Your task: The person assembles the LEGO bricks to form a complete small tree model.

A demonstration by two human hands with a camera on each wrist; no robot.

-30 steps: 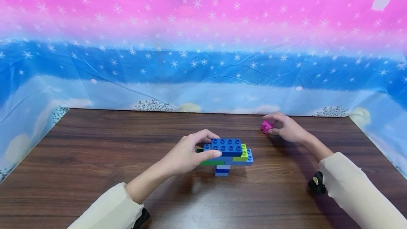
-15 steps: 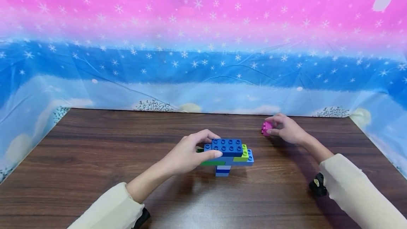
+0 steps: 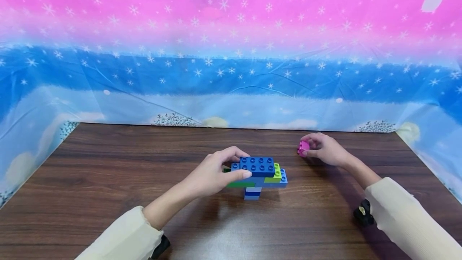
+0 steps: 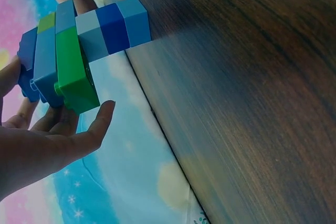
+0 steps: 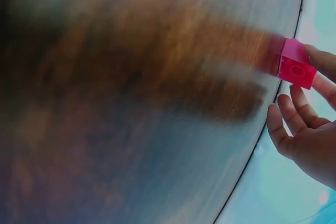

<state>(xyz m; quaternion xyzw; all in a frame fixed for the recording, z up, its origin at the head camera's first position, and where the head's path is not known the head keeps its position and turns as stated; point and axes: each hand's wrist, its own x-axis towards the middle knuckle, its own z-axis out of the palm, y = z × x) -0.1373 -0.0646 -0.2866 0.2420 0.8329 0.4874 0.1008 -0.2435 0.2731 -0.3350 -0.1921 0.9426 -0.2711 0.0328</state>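
Observation:
My left hand [image 3: 216, 173] holds a structure of toy building bricks, thumb on the near side of its dark blue top brick [image 3: 257, 166] and fingers at the back. Below are a lime brick [image 3: 273, 175], light blue bricks [image 4: 46, 61] and a green brick [image 4: 73, 72]. A narrow column of blue bricks [image 3: 252, 193] supports these from beneath. Farther back on the right, my right hand [image 3: 326, 149] pinches a small pink brick [image 3: 303, 148] between thumb and fingers, studs facing left. In the right wrist view, the other fingers spread beside the pink brick [image 5: 296, 66].
Dark wooden table [image 3: 119, 163] lies under both hands. Behind it hangs a pink and blue snowflake cloth [image 3: 231, 75], which also runs down both sides. Black straps [image 3: 363, 213] show under the cream sleeves [image 3: 404, 208].
The pink brick has shifted slightly toward me and turned in my right fingers, its studs now facing more to the left. My left hand and the brick structure stay in place.

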